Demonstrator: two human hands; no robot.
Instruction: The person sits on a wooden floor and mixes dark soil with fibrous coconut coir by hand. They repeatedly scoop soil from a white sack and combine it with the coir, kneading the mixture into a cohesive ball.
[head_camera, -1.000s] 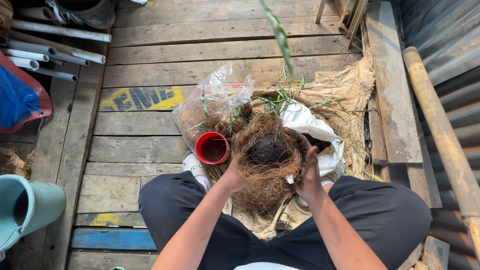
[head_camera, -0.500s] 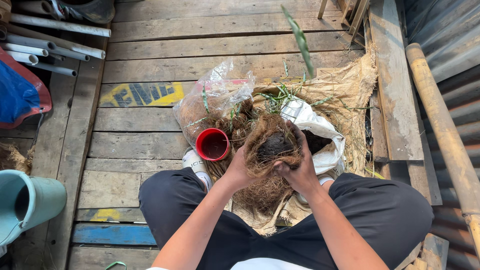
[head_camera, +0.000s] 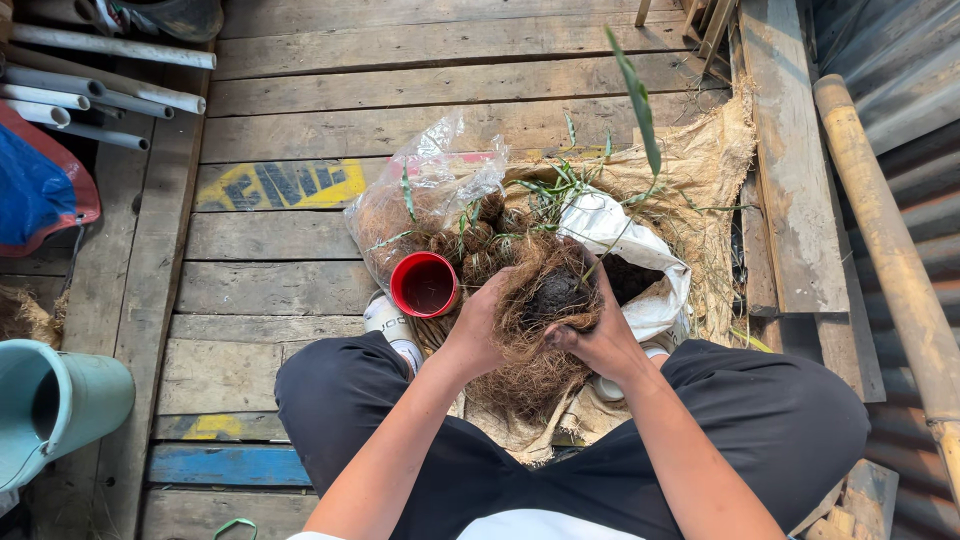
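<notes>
Fibre ball sits lower vs earlier; both hands grasping it.

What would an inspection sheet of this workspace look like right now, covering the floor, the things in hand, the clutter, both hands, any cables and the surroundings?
Surface: weathered wooden plank floor, with burlap sacking spread on it.
Job's things: brown fibre bundle with dark soil in its middle; red cup beside it.
Clutter: clear plastic bag of husk pieces, white sack of dark soil, loose green leaves.
Grippers: left hand and right hand both clasp the fibre bundle.
Cables: nothing seen.
Surroundings: grey pipes, teal bucket, bamboo pole, corrugated metal wall.
</notes>
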